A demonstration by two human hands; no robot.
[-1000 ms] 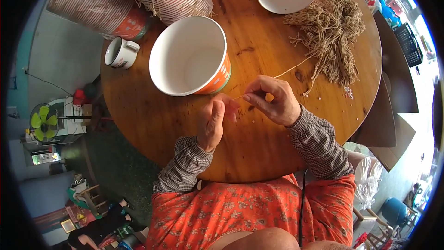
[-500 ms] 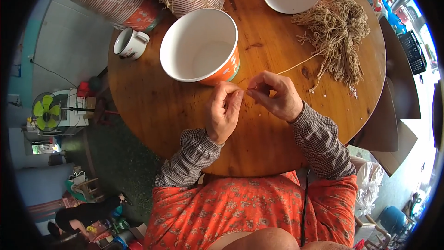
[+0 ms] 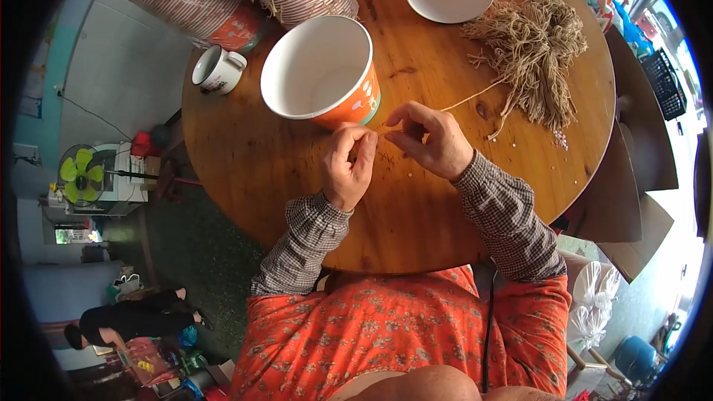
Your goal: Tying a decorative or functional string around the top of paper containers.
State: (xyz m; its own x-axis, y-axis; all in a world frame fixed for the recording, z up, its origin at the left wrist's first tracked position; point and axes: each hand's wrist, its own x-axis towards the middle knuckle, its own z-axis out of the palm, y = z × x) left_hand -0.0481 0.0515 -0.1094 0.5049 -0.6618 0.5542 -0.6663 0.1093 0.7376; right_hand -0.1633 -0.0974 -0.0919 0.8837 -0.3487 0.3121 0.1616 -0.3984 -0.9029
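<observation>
Facing each other near the middle of the frame: two bare hands, thumbs and forefingers bent toward one another, a small gap between them.

Item: left hand [image 3: 347, 171], at centre, fingers curled, thumb and forefinger tips brought close together; whether anything fine is gripped there, I cannot tell from where I stand.

Item: right hand [image 3: 434, 141], just right of centre, thumb and forefinger bent into a near-closed ring, tips pointing left; its hold on the cord is too small for me to make out.

Item: one strand of tan cord [image 3: 472, 96], running from upper right down to the back of the right hand, where the knuckles hide it.

Item: bundle of tan cord [image 3: 546, 52], loose and looped, upper right, well apart from both hands, the strand leading out of its left side.

Item: large paper tub [image 3: 319, 67], white inside, orange outside, tilted in view, upper centre, just above the left hand.

Item: white enamel mug [image 3: 217, 72], dark-rimmed, left of the tub.

Item: small pale bits [image 3: 561, 139], scattered below the bundle.

Item: round wooden table [image 3: 401, 223], brown, beneath all of these.
</observation>
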